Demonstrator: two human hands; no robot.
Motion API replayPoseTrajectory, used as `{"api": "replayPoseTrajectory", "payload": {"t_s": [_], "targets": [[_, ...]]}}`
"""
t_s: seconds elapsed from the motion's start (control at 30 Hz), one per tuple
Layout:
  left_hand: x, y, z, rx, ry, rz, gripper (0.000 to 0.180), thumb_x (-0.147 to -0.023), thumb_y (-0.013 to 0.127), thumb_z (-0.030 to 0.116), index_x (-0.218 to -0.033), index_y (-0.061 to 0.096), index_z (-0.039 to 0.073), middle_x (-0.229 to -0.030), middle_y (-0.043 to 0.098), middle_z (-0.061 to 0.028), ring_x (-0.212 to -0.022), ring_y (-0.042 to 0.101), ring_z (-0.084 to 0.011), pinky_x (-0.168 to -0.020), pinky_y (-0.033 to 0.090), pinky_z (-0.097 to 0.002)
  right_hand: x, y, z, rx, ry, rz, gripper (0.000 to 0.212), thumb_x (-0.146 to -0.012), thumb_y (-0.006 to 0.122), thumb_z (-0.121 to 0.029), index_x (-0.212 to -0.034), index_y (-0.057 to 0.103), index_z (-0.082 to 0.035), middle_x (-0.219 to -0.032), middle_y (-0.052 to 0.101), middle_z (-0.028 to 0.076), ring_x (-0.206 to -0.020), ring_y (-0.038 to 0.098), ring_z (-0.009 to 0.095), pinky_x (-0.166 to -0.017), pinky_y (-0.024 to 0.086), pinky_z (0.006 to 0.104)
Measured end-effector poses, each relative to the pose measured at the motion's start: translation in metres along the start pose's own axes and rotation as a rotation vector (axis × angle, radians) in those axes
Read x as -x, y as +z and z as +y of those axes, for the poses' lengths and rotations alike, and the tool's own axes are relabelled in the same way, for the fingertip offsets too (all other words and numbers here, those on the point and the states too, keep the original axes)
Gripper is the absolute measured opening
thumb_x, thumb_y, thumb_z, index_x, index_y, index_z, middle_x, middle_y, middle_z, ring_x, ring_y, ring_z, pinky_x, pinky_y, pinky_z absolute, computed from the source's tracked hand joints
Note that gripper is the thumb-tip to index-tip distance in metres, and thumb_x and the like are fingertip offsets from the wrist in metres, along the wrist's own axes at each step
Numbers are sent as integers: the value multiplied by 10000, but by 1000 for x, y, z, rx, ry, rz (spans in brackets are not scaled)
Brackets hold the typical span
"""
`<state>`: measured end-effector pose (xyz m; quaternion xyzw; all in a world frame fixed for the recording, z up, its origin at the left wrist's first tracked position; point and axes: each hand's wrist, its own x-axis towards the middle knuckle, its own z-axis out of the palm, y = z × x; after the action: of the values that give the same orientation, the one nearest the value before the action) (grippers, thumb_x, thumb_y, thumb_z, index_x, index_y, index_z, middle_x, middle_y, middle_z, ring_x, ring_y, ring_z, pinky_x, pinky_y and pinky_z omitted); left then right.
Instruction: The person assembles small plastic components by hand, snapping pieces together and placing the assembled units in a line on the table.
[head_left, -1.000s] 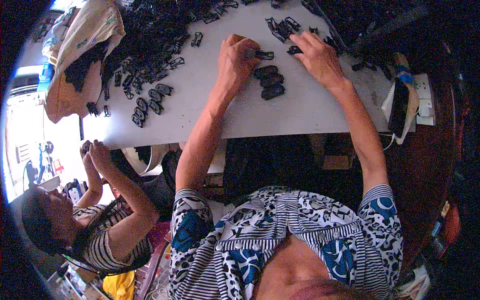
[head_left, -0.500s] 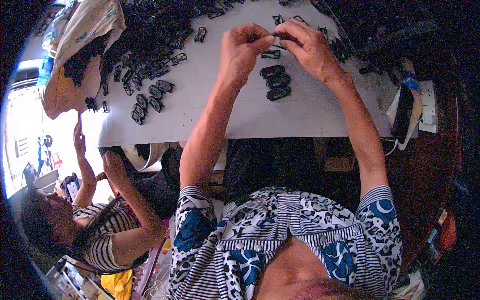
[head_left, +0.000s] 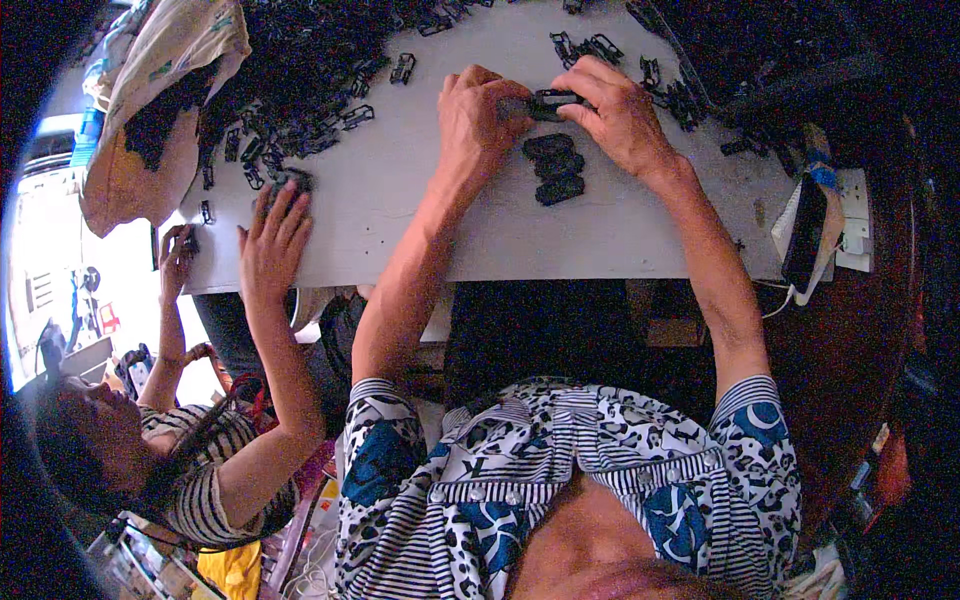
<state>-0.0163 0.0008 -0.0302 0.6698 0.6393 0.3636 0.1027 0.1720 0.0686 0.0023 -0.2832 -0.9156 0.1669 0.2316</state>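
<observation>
Over the far middle of the table, my left hand point(head_left: 482, 118) has its fingers curled round a dark piece, mostly hidden by them. My right hand point(head_left: 622, 118) pinches the right end of a small black rectangular frame point(head_left: 558, 98) between thumb and fingers. The frame's left end reaches my left fingertips; whether the two pieces touch, I cannot tell. Just below my hands, several black oval-ended pieces point(head_left: 554, 170) lie in a short column on the pale table point(head_left: 440, 240).
At the left, a co-worker's hand point(head_left: 272, 240) lies flat over black pieces; their other hand point(head_left: 176, 255) holds one. Loose black frames point(head_left: 290, 140) heap at the far left beside an open sack point(head_left: 150, 150). A power strip point(head_left: 855, 215) and black device point(head_left: 805, 235) sit at the right edge.
My hands have come slightly nearer and apart, with the black frame now showing between them. The co-worker's hands have moved up onto the table, and one covers the grouped pieces there.
</observation>
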Motion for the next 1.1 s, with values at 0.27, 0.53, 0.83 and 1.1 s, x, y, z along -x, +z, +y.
{"api": "replayPoseTrajectory", "payload": {"t_s": [0.27,0.53,0.83,1.1], "targets": [[0,11,-4,59,22,48,267,-596,778,107,-857,718,99,-931,605,-92,-929,513,-295,-823,405,-392,4,2,0,-37,2,71,276,-725,706,-99,-975,603,-41,-938,574,90,-907,587,291,-777,480,363],[1,8,5,40,-18,24,264,-611,757,111,-871,713,123,-942,597,-78,-941,502,-292,-848,381,-399,7,4,-3,40,-27,57,281,-690,726,-102,-942,614,-46,-927,568,97,-922,580,301,-786,484,383],[-1,6,2,64,-22,-11,254,-620,754,110,-871,712,128,-975,603,-71,-985,502,-291,-860,382,-396,0,9,0,38,-46,12,229,-667,722,-44,-852,594,2,-854,530,114,-854,569,305,-741,465,385],[-17,-44,-21,-456,-82,308,252,-684,726,93,-926,653,84,-955,582,-124,-929,534,-291,-786,442,-387,-3,-11,-5,-28,-42,-127,174,-730,684,-61,-866,602,10,-842,532,121,-845,567,303,-747,460,379]]}}
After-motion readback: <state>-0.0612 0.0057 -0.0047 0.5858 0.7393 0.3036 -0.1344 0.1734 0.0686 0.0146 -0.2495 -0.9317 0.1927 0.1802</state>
